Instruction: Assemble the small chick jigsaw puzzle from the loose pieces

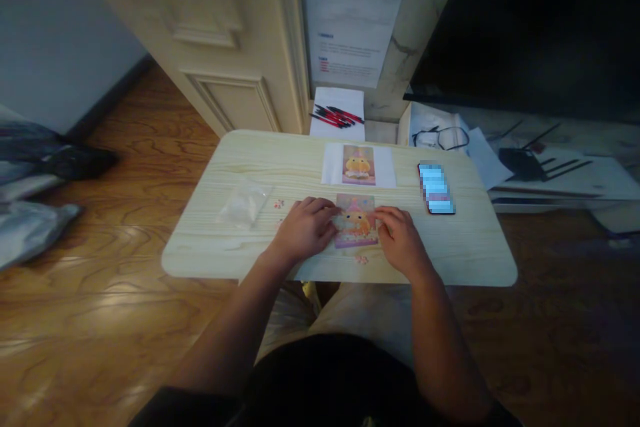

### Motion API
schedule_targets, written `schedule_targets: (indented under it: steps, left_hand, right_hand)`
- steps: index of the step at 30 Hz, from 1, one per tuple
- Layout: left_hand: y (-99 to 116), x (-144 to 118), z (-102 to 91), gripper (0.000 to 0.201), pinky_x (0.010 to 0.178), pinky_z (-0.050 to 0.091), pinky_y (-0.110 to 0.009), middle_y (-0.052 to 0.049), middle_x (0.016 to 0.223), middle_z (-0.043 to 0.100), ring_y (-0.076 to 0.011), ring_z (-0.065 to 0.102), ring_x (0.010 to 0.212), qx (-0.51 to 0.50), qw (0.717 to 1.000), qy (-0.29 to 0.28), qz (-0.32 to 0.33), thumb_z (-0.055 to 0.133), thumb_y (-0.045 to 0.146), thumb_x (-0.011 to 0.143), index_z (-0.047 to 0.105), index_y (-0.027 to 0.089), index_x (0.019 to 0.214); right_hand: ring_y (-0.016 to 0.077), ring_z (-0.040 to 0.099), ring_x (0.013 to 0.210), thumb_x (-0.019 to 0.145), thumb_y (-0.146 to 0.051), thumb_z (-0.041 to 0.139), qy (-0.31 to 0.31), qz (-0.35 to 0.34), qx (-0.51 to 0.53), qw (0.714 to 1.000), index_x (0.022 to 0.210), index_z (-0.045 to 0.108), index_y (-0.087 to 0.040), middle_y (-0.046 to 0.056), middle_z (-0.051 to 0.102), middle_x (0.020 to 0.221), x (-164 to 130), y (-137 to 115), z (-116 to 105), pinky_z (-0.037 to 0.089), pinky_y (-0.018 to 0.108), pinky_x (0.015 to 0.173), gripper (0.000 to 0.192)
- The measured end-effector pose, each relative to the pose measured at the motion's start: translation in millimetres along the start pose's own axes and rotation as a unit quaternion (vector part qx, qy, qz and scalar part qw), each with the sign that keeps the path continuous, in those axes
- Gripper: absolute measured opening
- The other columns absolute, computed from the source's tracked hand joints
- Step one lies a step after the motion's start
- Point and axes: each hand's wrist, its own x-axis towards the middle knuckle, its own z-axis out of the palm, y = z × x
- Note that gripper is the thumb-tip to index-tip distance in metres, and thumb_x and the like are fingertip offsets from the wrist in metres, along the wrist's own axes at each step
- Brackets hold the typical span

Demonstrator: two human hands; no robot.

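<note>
A small picture card (356, 240) with an orange cartoon figure lies on the table in front of me. My left hand (309, 227) is at its left edge, fingers bent, their tips over the card. My right hand (400, 237) holds the right edge with bent fingers. Any small piece between the fingertips is too small to make out. Small reddish-white bits (361, 259) lie just below the card, and more such bits (279, 203) lie left of my left hand. Beyond the card, a similar printed picture (359, 165) rests on a white sheet (333, 163).
The pale wooden table (200, 240) carries a clear plastic bag (244, 205) on the left and a phone (437, 188) on the right. Behind it are red and black pens (336, 116) on paper, a black cable (450, 138) and a router (523, 163).
</note>
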Motion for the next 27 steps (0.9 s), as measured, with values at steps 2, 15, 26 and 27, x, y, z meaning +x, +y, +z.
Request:
schedule_targets:
  steps: [2,15,26,27]
  left_hand:
    - [0.9,-6.0,-1.0,0.036,0.098,0.050,-0.047,-0.008,0.129,0.069,-0.0283,0.062,0.115,-0.009,1.000,0.026,-0.009,0.063,0.032,0.095,0.069,0.024,0.129]
    - [22.2,-37.5,25.7,0.019,0.092,0.052,-0.044,-0.007,0.114,0.075,-0.0250,0.068,0.104,-0.016,0.997,0.058,0.046,0.064,0.033,0.097,0.078,0.025,0.105]
    - [21.2,-39.7,18.8,0.025,0.102,0.053,-0.046,-0.008,0.123,0.072,-0.0256,0.067,0.114,-0.080,0.993,0.058,0.063,0.064,0.028,0.094,0.073,0.025,0.118]
    - [21.4,-40.5,18.3,0.025,0.101,0.052,-0.046,-0.008,0.123,0.073,-0.0257,0.067,0.114,-0.078,0.993,0.057,0.067,0.065,0.029,0.094,0.073,0.025,0.117]
  right_hand:
    - [0.0268,0.060,0.120,0.091,-0.009,0.053,0.014,0.006,-0.003,1.000,0.119,0.075,-0.023,0.008,0.070,0.125,-2.8,7.0,-7.1,0.048,0.049,0.111,0.038]
    - [0.0276,0.064,0.112,0.086,-0.024,0.068,-0.017,0.120,-0.039,0.992,0.112,0.076,-0.024,0.008,0.067,0.115,-47.8,36.3,-34.8,0.052,0.048,0.106,0.027]
    - [0.0231,0.069,0.094,0.096,-0.025,0.057,0.027,0.123,-0.010,0.992,0.105,0.075,-0.021,0.009,0.069,0.108,-44.7,31.5,-32.1,0.057,0.041,0.090,0.021]
    - [0.0234,0.069,0.095,0.096,-0.024,0.055,0.033,0.123,-0.015,0.992,0.105,0.075,-0.021,0.009,0.069,0.109,-43.4,30.3,-34.4,0.057,0.041,0.091,0.022]
